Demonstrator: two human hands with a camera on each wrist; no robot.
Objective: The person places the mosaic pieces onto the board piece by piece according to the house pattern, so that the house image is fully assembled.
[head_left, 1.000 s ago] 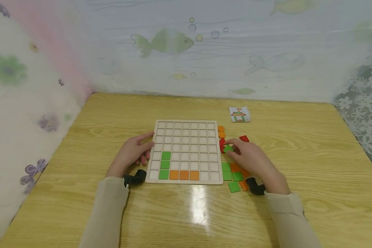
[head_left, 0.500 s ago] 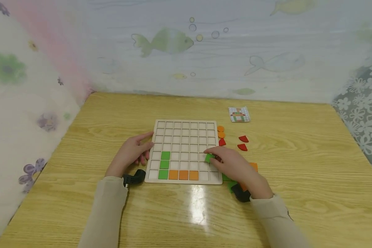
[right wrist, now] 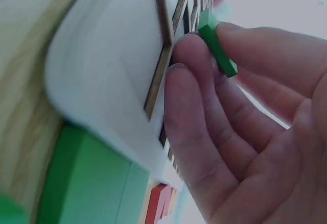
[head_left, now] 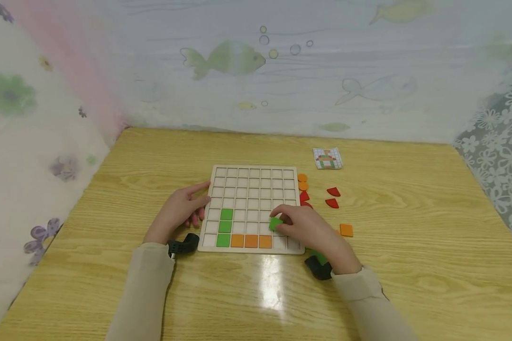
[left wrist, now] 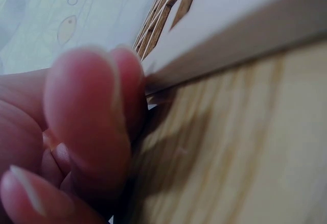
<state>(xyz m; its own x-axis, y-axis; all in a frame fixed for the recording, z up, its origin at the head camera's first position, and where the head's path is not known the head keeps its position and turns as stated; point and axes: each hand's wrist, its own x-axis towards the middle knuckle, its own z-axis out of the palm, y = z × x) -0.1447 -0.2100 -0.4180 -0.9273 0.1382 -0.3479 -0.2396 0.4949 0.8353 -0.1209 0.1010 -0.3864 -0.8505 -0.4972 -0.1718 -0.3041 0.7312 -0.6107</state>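
A wooden grid board [head_left: 253, 179] lies flat on the table. Green and orange square tiles form an L in its lower left: a column of green tiles [head_left: 225, 226] and a bottom row of orange tiles [head_left: 251, 241]. My right hand [head_left: 309, 232] pinches a green square tile [right wrist: 217, 43] between thumb and fingers, tilted just over the board's lower right cells. My left hand [head_left: 178, 213] rests against the board's left edge with loose fingers, its fingertips [left wrist: 84, 94] touching or close to the rim. The right hand partly hides the spare tiles beside the board.
Right of the board lie orange round pieces [head_left: 303, 182], red quarter-circle pieces [head_left: 332, 203], an orange square tile [head_left: 346, 230] and partly covered green tiles [right wrist: 92, 178]. A small paper pattern card [head_left: 328, 158] sits behind them. A patterned curtain [head_left: 281, 71] borders the table's far edge.
My right hand has carried the green tile left from the loose pieces to over the board's lower right part, uncovering red pieces and an orange tile. The left hand has stayed put.
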